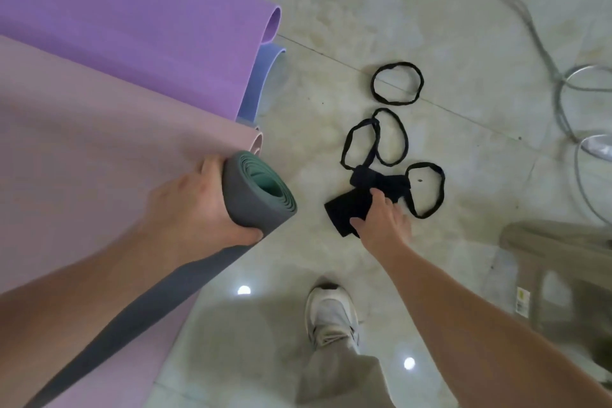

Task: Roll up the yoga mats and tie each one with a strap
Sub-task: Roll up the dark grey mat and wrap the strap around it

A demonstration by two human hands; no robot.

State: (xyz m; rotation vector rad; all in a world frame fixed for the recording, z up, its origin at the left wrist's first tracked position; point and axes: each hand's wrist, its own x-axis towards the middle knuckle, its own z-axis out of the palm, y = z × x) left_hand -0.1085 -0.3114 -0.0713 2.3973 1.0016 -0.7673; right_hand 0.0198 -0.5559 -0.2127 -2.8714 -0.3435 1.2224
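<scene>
Two hands, one grey roll, one black strap

Left hand curls round the end of the rolled grey mat, thumb beneath; the roll's teal inner face shows as a tight spiral, and its unrolled tail runs flat across the matte pink mat. Right hand lies spread, fingers fairly straight, on the broad flat part of the black strap, which rests on the glossy marbled floor tiles. Thin black elastic loops lie just beyond. Smooth purple mat and blue mat curl at their ends beside the pink one
</scene>
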